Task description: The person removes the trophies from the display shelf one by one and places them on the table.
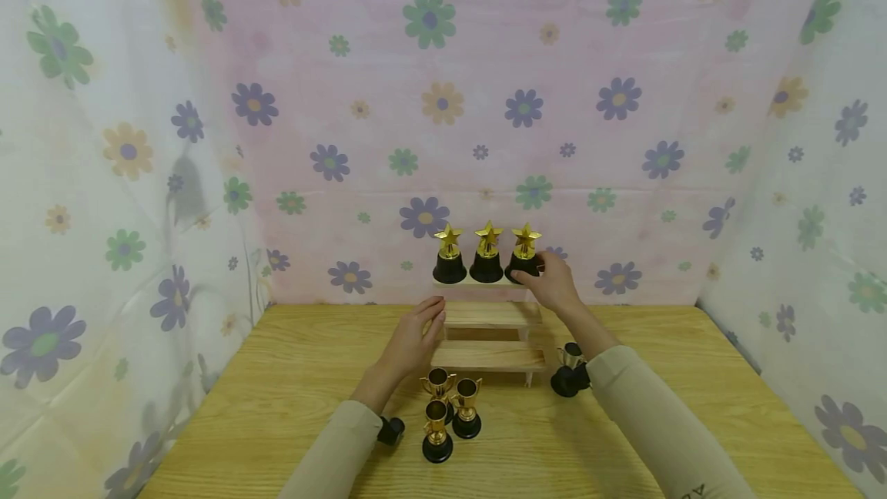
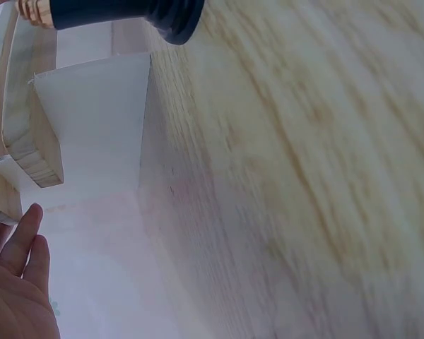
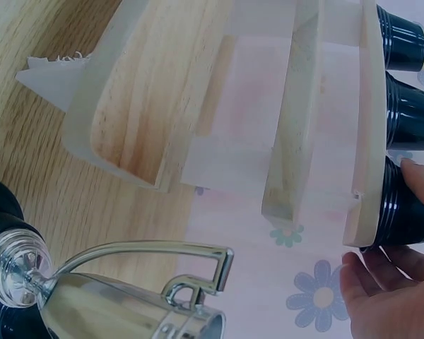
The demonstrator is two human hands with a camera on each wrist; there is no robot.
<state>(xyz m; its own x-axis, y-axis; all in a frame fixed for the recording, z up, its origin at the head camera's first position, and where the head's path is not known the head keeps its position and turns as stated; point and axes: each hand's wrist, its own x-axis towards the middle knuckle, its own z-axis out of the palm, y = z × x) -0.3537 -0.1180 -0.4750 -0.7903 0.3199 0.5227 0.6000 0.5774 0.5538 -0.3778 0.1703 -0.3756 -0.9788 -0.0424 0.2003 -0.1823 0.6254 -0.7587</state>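
A three-tier wooden step stand stands on the table. On its top tier are three star trophies in a row, gold stars on black bases: the left one, the middle one and the right one. My right hand grips the right trophy by its black base, thumb in front and fingers behind. That base sits at the tier's end in the right wrist view. My left hand is at the stand's left side, its fairly straight fingers by the tier ends.
Three gold cup trophies with black bases are grouped before the stand, near the left forearm. A silver cup trophy stands right of the stand, close to the right forearm. Flowered cloth hangs behind and at both sides of the table.
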